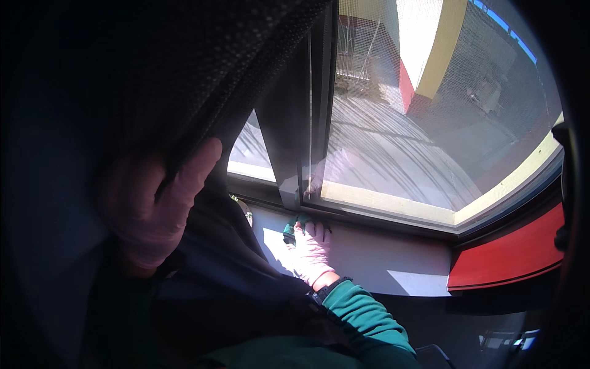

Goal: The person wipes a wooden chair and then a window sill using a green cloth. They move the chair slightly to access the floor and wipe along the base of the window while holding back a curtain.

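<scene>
My right hand (313, 251), in a pale pink glove, presses a green cloth (290, 229) onto the white window sill (382, 253), close below the dark window frame (396, 220). Part of the cloth is hidden under the fingers. In the shade at the left, my left hand (156, 207), gloved alike, is raised against a dark curtain (221, 83), thumb extended. Its fingers are partly lost in shadow, and whether they grip the fabric cannot be told. The curtain hangs over the left part of the window.
A window pane with a mesh screen (392, 138) rises beyond the sill. A rounded object with green and white on it (246, 212) stands on the sill beside the curtain. A red wall panel (507, 244) adjoins the sill's right end. Below right is a curved metal bar (438, 353).
</scene>
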### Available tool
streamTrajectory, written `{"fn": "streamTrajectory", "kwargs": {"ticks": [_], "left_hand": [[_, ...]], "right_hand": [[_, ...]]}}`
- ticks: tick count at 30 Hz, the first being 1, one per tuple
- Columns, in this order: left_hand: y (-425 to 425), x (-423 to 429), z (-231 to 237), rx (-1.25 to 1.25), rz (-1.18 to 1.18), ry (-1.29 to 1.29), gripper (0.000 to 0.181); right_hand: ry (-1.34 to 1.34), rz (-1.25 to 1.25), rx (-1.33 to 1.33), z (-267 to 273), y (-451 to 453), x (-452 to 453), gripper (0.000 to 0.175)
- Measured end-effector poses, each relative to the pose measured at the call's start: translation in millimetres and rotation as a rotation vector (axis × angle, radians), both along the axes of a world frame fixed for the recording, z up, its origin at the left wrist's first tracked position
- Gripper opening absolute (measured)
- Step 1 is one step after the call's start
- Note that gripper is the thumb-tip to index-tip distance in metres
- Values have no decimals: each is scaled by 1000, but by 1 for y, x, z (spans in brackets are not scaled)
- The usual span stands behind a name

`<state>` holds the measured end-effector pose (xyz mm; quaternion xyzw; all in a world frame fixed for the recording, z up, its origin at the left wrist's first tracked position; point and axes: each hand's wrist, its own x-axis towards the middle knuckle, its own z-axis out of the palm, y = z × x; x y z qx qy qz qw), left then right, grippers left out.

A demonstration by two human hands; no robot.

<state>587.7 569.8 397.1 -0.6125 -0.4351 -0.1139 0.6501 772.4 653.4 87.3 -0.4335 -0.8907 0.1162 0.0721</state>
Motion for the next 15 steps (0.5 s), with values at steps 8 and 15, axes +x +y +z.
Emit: {"fn": "streamTrajectory", "kwargs": {"ticks": [8, 15], "left_hand": [[-49, -12, 12, -57, 133, 39, 28], [-52, -10, 1, 19, 75, 68, 46]], "right_hand": [[-61, 456, -50, 4, -26, -15, 42], [66, 173, -40, 4, 9, -61, 49]]}}
